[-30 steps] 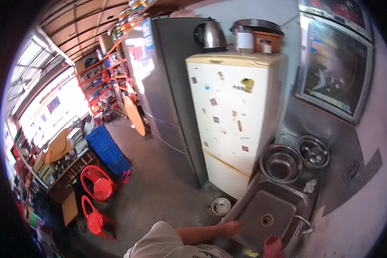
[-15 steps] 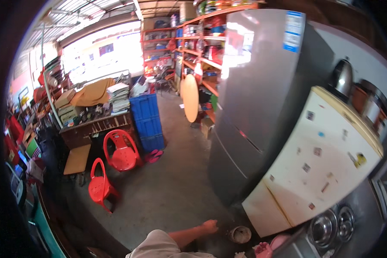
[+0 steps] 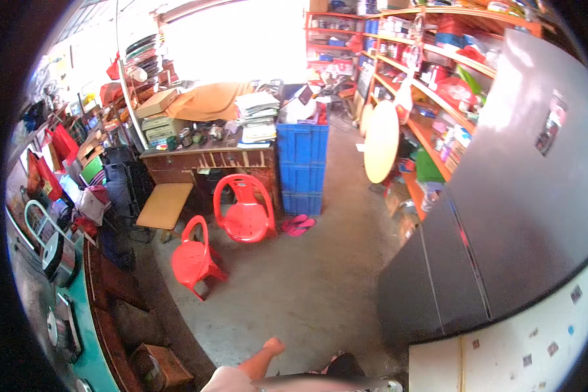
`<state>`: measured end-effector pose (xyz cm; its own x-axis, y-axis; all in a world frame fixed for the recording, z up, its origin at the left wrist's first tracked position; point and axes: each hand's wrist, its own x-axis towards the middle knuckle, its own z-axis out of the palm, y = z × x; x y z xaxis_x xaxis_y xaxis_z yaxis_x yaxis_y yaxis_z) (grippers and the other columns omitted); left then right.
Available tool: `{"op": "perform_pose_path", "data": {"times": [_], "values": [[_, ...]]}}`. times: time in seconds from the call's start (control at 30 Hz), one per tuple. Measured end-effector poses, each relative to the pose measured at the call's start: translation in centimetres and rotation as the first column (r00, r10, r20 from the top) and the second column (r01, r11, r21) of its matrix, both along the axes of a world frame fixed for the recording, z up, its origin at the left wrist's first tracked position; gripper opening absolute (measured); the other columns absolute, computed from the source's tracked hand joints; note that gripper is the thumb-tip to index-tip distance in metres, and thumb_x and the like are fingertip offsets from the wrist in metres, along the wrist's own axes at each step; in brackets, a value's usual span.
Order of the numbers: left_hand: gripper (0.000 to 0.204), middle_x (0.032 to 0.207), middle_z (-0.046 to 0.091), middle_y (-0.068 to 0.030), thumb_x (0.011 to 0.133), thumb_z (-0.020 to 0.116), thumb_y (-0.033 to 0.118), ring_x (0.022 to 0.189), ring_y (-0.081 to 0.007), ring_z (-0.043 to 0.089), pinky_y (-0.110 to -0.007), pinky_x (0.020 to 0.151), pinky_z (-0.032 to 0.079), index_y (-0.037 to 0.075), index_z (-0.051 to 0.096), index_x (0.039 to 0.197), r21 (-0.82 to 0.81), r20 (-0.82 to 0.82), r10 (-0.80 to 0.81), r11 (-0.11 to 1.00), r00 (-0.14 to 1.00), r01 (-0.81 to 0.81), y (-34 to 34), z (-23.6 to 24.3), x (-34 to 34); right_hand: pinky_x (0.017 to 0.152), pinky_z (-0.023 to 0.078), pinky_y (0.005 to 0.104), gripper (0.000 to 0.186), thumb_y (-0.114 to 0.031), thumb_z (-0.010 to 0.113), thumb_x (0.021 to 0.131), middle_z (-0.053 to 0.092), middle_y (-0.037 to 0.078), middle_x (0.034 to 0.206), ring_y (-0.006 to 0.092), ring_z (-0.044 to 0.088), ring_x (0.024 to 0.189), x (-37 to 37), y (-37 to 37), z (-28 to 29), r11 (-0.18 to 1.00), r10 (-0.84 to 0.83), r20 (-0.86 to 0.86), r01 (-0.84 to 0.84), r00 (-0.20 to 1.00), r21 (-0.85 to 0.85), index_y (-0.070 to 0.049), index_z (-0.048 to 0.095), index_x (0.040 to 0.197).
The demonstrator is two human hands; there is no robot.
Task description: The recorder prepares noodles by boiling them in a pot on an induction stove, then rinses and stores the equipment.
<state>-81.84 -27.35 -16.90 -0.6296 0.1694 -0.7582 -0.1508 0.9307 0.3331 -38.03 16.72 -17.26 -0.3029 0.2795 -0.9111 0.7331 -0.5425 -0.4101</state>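
My left hand [image 3: 274, 346] reaches out low in the view, below a pale sleeve [image 3: 227, 380]. Its fingers are curled in, and nothing shows in them. Grey floor lies around the hand. Along the lower edge, right of my forearm, stretches a blurred dark shape [image 3: 346, 367] that I cannot make out. My right hand does not show. The nearest furniture ahead is a small red plastic chair [image 3: 193, 261], with a red armchair [image 3: 246, 219] just behind it.
A grey refrigerator [image 3: 467, 261] and a white one [image 3: 438, 366] stand at the right. Ahead are a cluttered desk [image 3: 209, 153], stacked blue crates [image 3: 302, 176], pink slippers [image 3: 298, 225] and orange shelves [image 3: 431, 140]. A teal counter [image 3: 98, 353] and a cardboard box [image 3: 160, 367] are at the left.
The view has swung right to left, so chairs, desk and refrigerators sit farther right. The pot and metal bowls by the white refrigerator have left the view. My left hand stays closed.
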Motion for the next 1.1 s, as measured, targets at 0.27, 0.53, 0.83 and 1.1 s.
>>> {"op": "perform_pose_path", "data": {"times": [0.27, 0.53, 0.83, 1.1], "values": [[0.02, 0.087, 0.07, -0.0111, 0.081, 0.055, 0.015, 0.078, -0.0229, 0.068, -0.038, 0.067, 0.055, 0.003, 0.07, 0.088, -0.298, 0.034, -0.234, 0.926, 0.972, 0.233, -8.5, -4.8, -2.5, 0.069, 0.052, 0.0449, 0.025, -0.028, 0.059, 0.087, 0.065, 0.014, 0.084, 0.0272, 0.065, 0.076, -27.4, 12.4, -3.2, 0.854, 0.453, 0.112, -0.466, 0.885, 0.229, -0.014, 0.044, 0.101], [0.052, 0.137, 0.048, -0.0159, 0.092, 0.058, 0.034, 0.126, -0.0263, 0.046, -0.038, 0.109, 0.034, 0.008, 0.048, 0.136, 0.273, -0.08, 0.435, 0.875, 0.897, -0.4, 3.7, 0.6, -21.6, 0.059, 0.054, 0.041, 0.02, -0.013, 0.059, 0.081, 0.065, 0.014, 0.068, 0.0287, 0.065, 0.061, -59.8, 18.0, -6.5, 0.56, 0.617, 0.377, -0.722, 0.691, 0.407, -0.005, 0.064, 0.064], [0.03, 0.079, 0.069, -0.0085, 0.081, 0.061, 0.021, 0.067, -0.0159, 0.065, -0.03, 0.055, 0.052, -0.001, 0.068, 0.101, 0.379, 0.012, 0.561, 0.764, 0.828, -0.523, 12.7, 2.7, -43.9, 0.055, 0.049, 0.0311, 0.027, -0.015, 0.058, 0.086, 0.063, 0.007, 0.086, 0.0169, 0.065, 0.072, -88.5, 16.6, 10.9, 0.83, 0.505, -0.444, -0.275, 0.74, 0.485, -0.003, 0.057, 0.111], [0.029, 0.071, 0.064, -0.0078, 0.079, 0.063, 0.026, 0.062, -0.0214, 0.064, -0.039, 0.051, 0.049, 0.001, 0.064, 0.095, 0.191, -0.264, -0.361, 0.889, 0.895, 0.415, 35.1, 4.7, -72.3, 0.047, 0.048, 0.0313, 0.025, -0.015, 0.052, 0.085, 0.063, 0.01, 0.089, 0.0206, 0.066, 0.066, -90.5, 35.5, 11.2, 0.896, -0.068, -0.149, 0.126, 0.986, 0.425, -0.003, 0.06, 0.105]]}}
